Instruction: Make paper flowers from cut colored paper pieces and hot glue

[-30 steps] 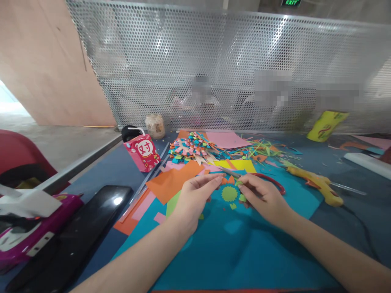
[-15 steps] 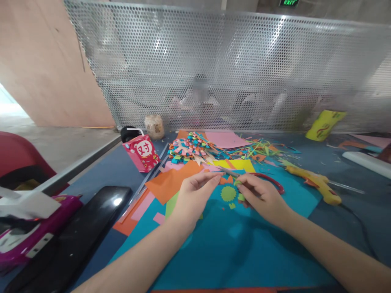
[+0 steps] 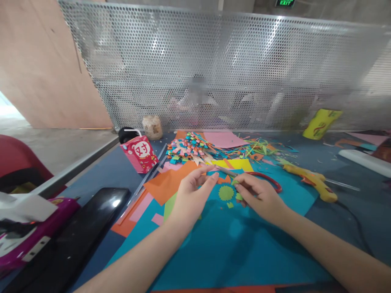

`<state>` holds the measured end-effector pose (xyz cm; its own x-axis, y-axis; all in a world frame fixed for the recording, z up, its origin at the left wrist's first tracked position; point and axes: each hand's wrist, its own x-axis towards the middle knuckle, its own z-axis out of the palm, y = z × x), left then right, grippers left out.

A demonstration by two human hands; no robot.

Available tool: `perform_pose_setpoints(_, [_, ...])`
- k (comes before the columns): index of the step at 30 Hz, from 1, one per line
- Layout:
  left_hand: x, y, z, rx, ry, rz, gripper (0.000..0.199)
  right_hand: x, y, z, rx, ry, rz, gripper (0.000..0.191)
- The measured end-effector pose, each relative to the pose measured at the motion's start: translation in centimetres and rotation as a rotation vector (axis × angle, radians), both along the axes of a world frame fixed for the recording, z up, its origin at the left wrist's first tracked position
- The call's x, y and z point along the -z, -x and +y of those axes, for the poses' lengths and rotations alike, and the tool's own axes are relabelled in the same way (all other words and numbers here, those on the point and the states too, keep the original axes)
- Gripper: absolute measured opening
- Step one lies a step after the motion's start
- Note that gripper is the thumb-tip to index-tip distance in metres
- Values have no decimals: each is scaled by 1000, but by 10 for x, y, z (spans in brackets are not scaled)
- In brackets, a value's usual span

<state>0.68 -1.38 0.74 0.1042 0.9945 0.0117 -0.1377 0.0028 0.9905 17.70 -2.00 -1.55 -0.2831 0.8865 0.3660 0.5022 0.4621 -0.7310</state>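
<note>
Above the perforated screen (image 3: 195,61), a green sign (image 3: 285,3) reads "EXIT".

Red drink carton (image 3: 139,154) left of multicoloured fringed paper pile (image 3: 189,148); yellow glue gun (image 3: 311,181) right, on dark blue tabletop (image 3: 345,215).

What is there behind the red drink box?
Behind the box, a black object shows at upper left and a pale container stands farther back. The box covers the black object's lower part and anything directly behind.
</note>
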Motion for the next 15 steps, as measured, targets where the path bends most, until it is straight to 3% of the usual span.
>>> perform_pose_setpoints(5, [5,2,0,38,-48,47,36,0,0,1,-11,-5,-12,12])
perform_pose_setpoints(15, [9,3,3,32,-94,121,29,-1,0,0,-22,-35,-40,11])
